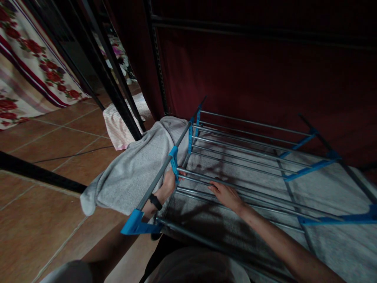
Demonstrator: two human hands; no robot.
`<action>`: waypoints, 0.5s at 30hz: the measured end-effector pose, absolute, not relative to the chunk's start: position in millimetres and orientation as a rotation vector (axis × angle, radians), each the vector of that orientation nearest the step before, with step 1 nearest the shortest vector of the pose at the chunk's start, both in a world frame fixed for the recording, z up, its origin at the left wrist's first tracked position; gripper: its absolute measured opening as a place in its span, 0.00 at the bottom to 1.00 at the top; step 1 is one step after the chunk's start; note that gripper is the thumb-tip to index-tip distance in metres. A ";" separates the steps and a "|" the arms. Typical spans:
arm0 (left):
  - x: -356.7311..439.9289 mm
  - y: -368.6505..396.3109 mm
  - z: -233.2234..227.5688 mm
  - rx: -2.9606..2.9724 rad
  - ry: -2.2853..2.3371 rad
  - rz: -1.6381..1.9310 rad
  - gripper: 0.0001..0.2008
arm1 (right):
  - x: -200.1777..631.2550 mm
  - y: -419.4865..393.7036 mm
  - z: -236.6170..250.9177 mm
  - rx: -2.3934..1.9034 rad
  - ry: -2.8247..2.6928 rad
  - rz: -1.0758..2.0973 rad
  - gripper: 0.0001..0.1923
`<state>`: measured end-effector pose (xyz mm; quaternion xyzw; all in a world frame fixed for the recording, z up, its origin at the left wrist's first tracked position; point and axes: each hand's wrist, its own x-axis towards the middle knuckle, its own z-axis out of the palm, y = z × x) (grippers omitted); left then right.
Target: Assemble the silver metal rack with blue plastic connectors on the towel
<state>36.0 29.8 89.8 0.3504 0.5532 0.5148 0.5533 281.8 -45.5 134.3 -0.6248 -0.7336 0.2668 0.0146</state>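
A grey metal drying rack point(250, 145) with blue plastic joints stands in front of me. A large grey towel point(138, 169) lies under its top rails and spills over the left side rail. My left hand point(168, 184), with a black band on the wrist, reaches under the left rail and holds the towel's edge by a blue joint. My right hand point(225, 194) lies palm down on the towel between the rails, fingers spread.
A dark red curtain point(265, 70) hangs behind the rack. Black metal posts point(118, 94) rise at the left, with a pink checked cloth point(118, 125) at their foot. A flowered fabric point(32, 67) hangs at far left over brown tiled floor point(38, 220).
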 end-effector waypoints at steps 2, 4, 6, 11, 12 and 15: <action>36.5 30.7 86.8 0.789 1.297 1.232 0.22 | 282.6 -45.7 133.8 -1.946 -2.287 0.828 0.25; 36.6 31.8 83.1 0.767 1.270 1.243 0.21 | 283.4 -45.8 132.8 -1.946 -2.287 0.819 0.24; 36.7 32.8 80.0 0.744 1.259 1.258 0.20 | 283.8 -45.8 132.0 -1.942 -2.284 0.809 0.24; 38.6 33.3 78.6 0.692 1.240 1.313 0.17 | 283.6 -45.4 132.3 -1.950 -2.293 0.813 0.25; 39.0 33.3 78.7 0.680 1.230 1.328 0.16 | 283.4 -45.4 132.7 -1.956 -2.297 0.820 0.25; 39.4 33.6 77.4 0.653 1.192 1.378 0.13 | 282.8 -45.7 134.1 -1.958 -2.316 0.827 0.26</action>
